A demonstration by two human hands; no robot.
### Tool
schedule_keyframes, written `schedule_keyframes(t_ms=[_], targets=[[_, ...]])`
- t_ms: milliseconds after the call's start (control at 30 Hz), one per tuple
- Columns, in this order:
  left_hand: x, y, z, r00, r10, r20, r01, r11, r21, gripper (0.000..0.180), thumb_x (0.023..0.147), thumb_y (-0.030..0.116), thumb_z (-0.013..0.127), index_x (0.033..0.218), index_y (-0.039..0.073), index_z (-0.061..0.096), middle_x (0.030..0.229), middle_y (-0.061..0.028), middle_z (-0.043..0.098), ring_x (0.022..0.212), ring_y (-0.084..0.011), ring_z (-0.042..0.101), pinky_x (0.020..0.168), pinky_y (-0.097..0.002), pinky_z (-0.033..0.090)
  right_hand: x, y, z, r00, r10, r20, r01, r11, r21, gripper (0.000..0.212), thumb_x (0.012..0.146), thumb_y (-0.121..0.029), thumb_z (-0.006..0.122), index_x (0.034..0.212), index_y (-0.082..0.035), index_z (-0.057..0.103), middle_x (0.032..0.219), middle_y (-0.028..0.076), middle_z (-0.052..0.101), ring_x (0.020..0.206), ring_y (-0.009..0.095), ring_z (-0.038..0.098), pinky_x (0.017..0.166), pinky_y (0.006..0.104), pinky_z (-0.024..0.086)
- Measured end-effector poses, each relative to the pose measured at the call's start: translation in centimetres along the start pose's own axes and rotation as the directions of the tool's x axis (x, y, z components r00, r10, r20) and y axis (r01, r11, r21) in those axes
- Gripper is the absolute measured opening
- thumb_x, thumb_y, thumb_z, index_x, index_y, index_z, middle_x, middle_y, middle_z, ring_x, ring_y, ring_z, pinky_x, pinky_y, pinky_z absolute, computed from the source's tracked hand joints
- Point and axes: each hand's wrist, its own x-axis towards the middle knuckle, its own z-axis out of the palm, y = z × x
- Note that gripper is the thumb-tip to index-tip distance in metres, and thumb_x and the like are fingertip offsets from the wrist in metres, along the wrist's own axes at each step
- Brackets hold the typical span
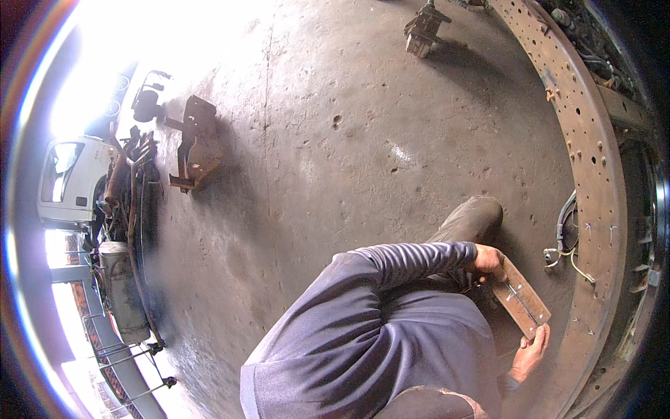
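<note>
A flat, oblong brown plate (516,297), which looks like rusty metal, slants at the lower right. A thin dark line or rod runs along its face among small white marks; I cannot make out which it is. My left hand (490,261) reaches across from the left and is closed on the plate's upper end. At the lower end, the fingers of my right hand (530,355) grip the corner. Dark blue-grey sleeves cover both arms. Beyond my left forearm a bent leg (471,216) in dark trousers shows. What lies beneath the plate is hidden.
Along the right curves a long rusty frame rail (581,146) with holes, bolts and white marks. A loose cable (572,237) hangs beside it. A rusty bracket (199,146) and a mechanical part (424,29) stand on the concrete floor. A white truck cab (73,181) and a grey cylinder (122,293) are leftward.
</note>
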Motion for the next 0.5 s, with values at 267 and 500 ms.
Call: schedule_keyframes(t_ms=[267,500], targets=[[0.7,-0.9,-0.3,0.997,-0.032,-0.070,0.034,0.999,0.031,0.031,0.088,0.021,0.070,0.114,0.002,0.071,0.084,-0.0012,0.070,0.060,-0.0110,0.059,0.051,-0.0288,0.047,0.9,1.4,-1.1,0.999,-0.031,0.020,0.032,0.996,-0.086,0.037,0.104,-0.028,0.053,0.124,0.002,0.055,0.115,0.006,0.052,0.076,0.013,0.044,0.059,0.0266,0.035],[2.1,-2.4,-1.0,0.995,0.096,-0.026,-0.090,0.980,0.178,0.027,0.087,0.020,0.069,0.111,0.007,0.073,0.080,0.0002,0.068,0.059,-0.0113,0.058,0.052,-0.0299,0.046,1.4,3.7,-2.0,0.942,-0.326,0.075,0.333,0.892,-0.306,0.036,0.104,-0.029,0.053,0.122,0.002,0.055,0.112,0.007,0.051,0.073,0.013,0.043,0.057,0.0254,0.034]])
